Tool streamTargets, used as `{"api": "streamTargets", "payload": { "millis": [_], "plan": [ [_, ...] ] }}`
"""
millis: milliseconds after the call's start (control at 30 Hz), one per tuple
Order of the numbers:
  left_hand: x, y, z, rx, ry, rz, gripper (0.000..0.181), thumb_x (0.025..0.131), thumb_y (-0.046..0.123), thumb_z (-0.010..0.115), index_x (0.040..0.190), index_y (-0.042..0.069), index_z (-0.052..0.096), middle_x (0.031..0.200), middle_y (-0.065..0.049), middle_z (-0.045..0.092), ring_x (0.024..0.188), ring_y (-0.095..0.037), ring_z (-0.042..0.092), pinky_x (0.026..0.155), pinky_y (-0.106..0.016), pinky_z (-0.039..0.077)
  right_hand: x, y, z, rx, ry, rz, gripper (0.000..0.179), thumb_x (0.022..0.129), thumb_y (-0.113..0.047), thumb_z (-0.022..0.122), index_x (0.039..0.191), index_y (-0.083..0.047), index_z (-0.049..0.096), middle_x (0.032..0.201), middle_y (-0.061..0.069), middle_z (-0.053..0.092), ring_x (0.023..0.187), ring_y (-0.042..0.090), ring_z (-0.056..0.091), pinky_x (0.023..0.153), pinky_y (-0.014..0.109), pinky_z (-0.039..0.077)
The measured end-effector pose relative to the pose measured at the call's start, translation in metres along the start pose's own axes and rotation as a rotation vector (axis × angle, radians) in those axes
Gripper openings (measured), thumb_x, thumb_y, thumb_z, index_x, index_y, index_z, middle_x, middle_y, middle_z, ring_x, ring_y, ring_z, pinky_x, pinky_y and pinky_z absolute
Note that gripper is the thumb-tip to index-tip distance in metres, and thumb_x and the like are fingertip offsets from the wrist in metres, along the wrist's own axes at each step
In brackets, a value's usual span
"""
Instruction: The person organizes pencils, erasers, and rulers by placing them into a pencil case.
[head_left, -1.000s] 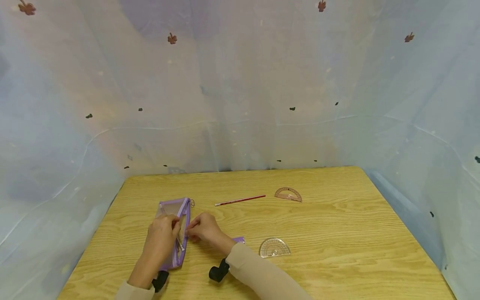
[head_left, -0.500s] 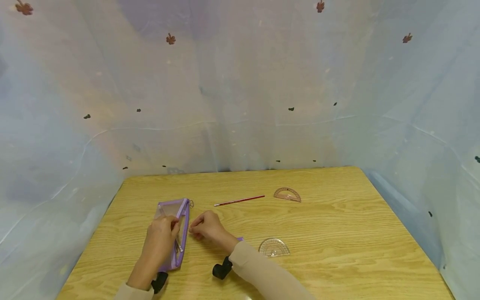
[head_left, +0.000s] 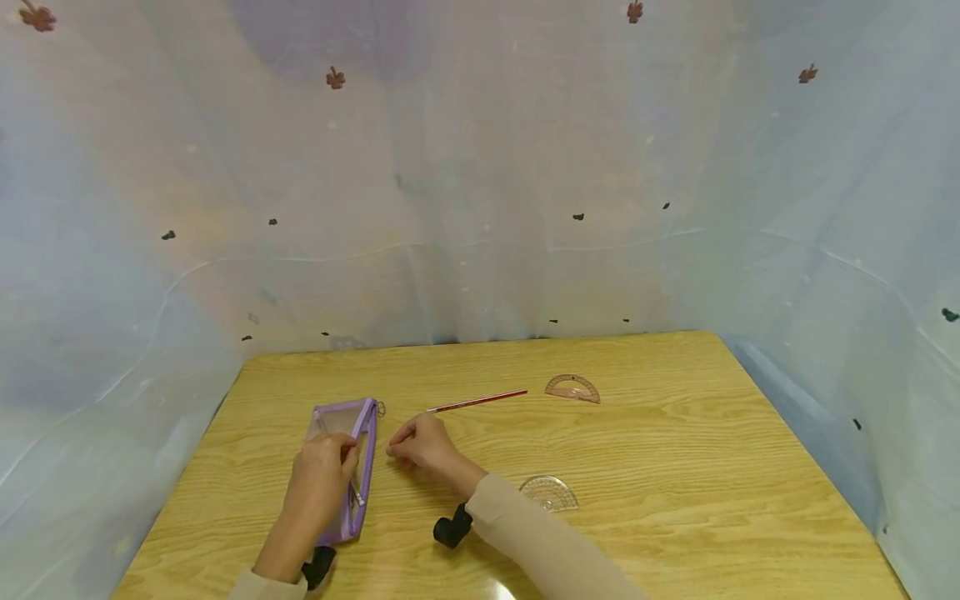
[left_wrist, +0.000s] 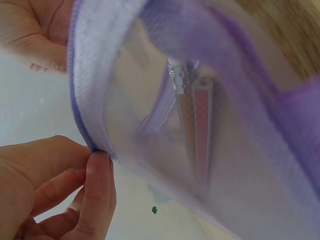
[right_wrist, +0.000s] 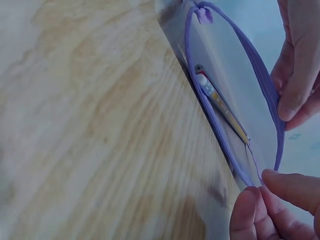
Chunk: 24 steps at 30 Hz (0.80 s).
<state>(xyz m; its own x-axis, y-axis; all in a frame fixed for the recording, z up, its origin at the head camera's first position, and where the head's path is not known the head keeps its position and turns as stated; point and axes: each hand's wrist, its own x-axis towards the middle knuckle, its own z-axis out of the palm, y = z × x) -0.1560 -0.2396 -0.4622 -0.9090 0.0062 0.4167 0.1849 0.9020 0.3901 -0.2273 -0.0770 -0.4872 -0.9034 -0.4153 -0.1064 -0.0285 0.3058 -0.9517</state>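
Pinching its rim, our left hand (head_left: 322,475) holds the purple mesh pouch (head_left: 341,419) gaping on the table (head_left: 675,467), a pencil (right_wrist: 226,112) and slim pink strip (left_wrist: 201,130) showing inside. Our right hand (head_left: 429,447) has just drawn away from the pouch's edge to just right of it; its fingers bunch narrowly, and we cannot tell whether they hold anything. Only our left hand now steadies the pouch. Farther right of it lie a red pencil (head_left: 480,402) and two protractors (head_left: 551,493).

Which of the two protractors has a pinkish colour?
The far protractor, beside the red pencil; the near protractor, by the right sleeve, is colourless.
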Motion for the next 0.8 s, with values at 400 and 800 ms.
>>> {"api": "streamTargets", "payload": {
  "millis": [400,800],
  "plan": [
    [-0.001,0.000,0.003,-0.006,0.013,0.013,0.005,0.082,-0.005,0.074,0.085,-0.009,0.072,0.075,-0.017,0.066,0.067,-0.026,0.063,0.057,-0.039,0.054,0.000,0.000,-0.016,-0.028,0.026,0.002,0.004,0.085,0.001,0.076,0.082,0.003,0.074,0.069,0.005,0.069,0.068,0.033,0.070,0.058,0.031,0.057],
    [0.000,0.000,0.002,-0.004,0.007,0.008,0.005,0.082,-0.005,0.073,0.084,-0.009,0.072,0.075,-0.018,0.066,0.068,-0.028,0.064,0.059,-0.041,0.054,0.007,-0.004,-0.031,-0.078,0.051,-0.017,0.006,0.086,0.000,0.076,0.081,0.002,0.074,0.070,0.008,0.068,0.070,0.035,0.069,0.055,0.028,0.054]
  ]
}}
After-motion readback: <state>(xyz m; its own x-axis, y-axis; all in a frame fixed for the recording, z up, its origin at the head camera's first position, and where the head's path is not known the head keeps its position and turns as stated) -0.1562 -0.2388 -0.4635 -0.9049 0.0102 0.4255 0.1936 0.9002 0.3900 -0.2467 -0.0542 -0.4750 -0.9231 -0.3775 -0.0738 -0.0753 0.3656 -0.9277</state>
